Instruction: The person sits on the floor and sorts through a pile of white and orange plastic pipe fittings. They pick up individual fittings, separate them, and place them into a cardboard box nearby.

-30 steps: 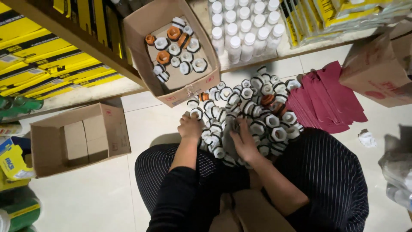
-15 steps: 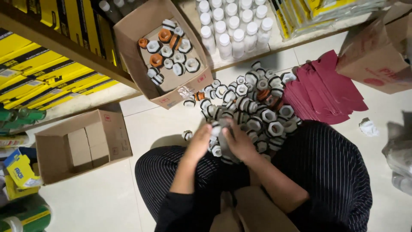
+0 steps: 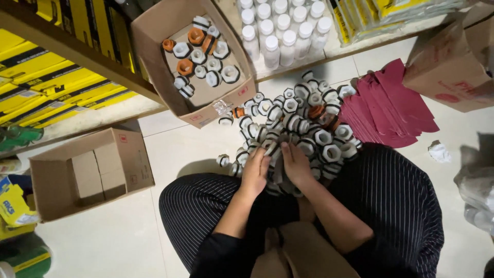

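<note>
1. Head view: a person sits cross-legged on a pale tiled floor, looking down at a heap of white pipe fittings with black rings, a few orange ones among them.
2. The left hand and right hand meet at the heap's near edge, fingers curled together around one white fitting held between them.
3. The fitting looks like light, rigid plastic, smooth but faceted; the hexagonal sides seem the surest grip.
4. An open cardboard box beyond holds sorted fittings; an empty box sits at the left.
</note>
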